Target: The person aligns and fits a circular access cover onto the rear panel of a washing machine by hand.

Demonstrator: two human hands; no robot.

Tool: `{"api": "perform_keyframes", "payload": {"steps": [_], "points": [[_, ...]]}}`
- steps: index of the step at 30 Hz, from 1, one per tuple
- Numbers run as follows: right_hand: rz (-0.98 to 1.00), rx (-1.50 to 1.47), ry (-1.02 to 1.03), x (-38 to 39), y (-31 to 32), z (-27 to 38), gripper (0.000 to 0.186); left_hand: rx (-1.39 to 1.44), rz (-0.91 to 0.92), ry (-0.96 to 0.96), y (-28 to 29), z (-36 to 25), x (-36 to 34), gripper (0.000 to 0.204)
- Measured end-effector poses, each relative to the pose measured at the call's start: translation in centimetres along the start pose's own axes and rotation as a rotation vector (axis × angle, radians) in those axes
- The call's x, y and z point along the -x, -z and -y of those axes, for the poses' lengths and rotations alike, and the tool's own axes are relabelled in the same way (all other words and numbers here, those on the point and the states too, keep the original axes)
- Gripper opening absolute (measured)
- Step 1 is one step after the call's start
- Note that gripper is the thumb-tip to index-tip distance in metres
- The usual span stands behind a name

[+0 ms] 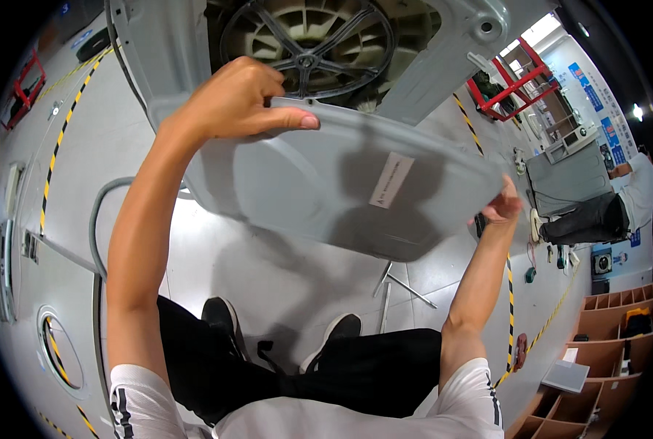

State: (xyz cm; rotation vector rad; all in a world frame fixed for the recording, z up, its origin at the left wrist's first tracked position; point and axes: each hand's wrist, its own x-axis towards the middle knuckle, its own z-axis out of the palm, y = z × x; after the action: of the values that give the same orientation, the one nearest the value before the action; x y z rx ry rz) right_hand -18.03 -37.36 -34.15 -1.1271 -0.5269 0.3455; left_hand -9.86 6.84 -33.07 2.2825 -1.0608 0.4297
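Observation:
Between my two hands hangs a grey sheet-metal back panel (304, 183), tilted, with a small white label on its face. Its upper left edge is gripped by my left hand (242, 102), thumb over the front and fingers curled behind. At the panel's right end my right hand (503, 203) holds the edge, its fingers partly hidden. Just beyond stands a grey washing machine (443, 80) with its back opening uncovered. A dark spoked pulley wheel (306, 62) shows inside, in front of the pale drum housing; the panel covers the opening's lower part.
A T-shaped metal tool (412, 289) lies on the floor right of my shoes (341, 329). A grey hose (99, 212) curves down at the left, near another grey panel with a round hole (59, 351). Wooden compartments (604, 344) stand at right; a person (612, 205) works farther off.

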Motion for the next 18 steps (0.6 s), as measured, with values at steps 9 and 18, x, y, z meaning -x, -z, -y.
{"api": "perform_keyframes", "payload": {"steps": [9,18], "points": [[0.144,0.345,-0.336,-1.5,-0.1,-0.9,0.061,-0.193,0.058,-0.082,-0.3,0.8,0.4,0.068],[-0.268,0.917,-0.21,-4.7,-9.5,1.8,0.073,-0.248,0.174,-0.209,0.9,-2.7,-1.0,0.057]]}}
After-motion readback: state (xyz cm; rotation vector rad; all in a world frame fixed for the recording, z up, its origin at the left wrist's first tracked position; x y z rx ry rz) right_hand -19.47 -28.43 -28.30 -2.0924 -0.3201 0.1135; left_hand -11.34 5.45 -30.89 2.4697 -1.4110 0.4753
